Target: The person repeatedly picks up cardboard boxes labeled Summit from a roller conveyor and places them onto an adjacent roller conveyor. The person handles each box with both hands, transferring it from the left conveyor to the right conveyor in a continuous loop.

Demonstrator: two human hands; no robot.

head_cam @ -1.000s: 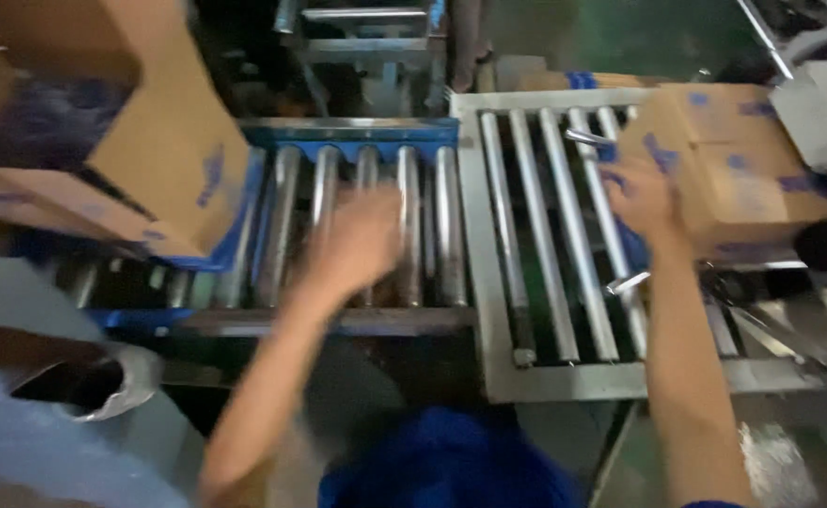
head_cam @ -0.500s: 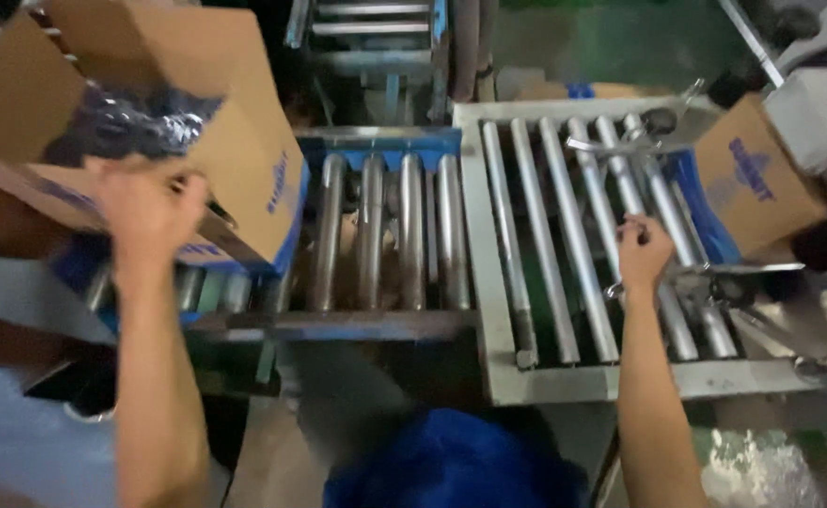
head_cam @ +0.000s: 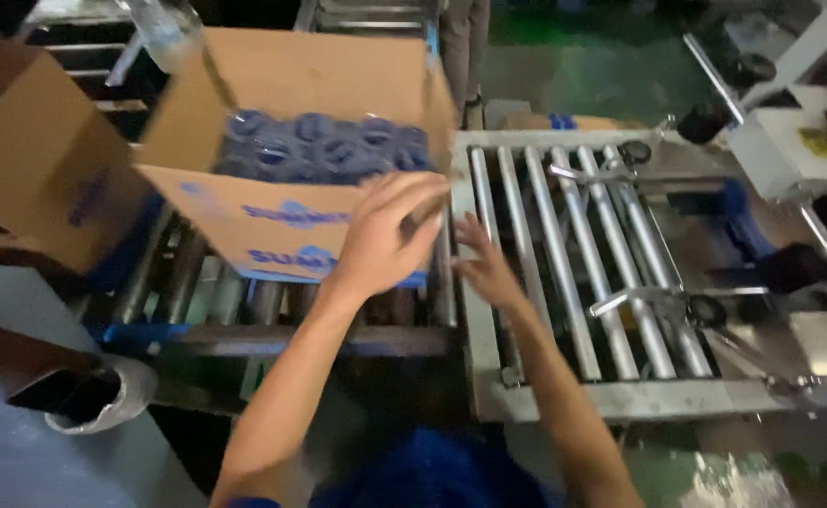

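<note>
We keep our left hand (head_cam: 380, 235) spread flat on the open carton's (head_cam: 291, 150) near flap, right hand (head_cam: 484, 268) open beside its corner, pushing evenly.

A second cardboard box (head_cam: 42, 160), open and brown, sits left of the metal roller conveyor (head_cam: 573, 254), partly over a shorter run of darker rollers (head_cam: 216, 292) that joins the conveyor's left edge. Right of the conveyor stands a pale machine housing (head_cam: 789, 150) with a slanted metal bar (head_cam: 714, 66) above it, and two small black guide wheels (head_cam: 634, 150) sit on arms at the conveyor's far and near sides. Below the conveyor's left end, a grey surface (head_cam: 18, 461) carries a crumpled plastic-wrapped dark object (head_cam: 84, 400).
</note>
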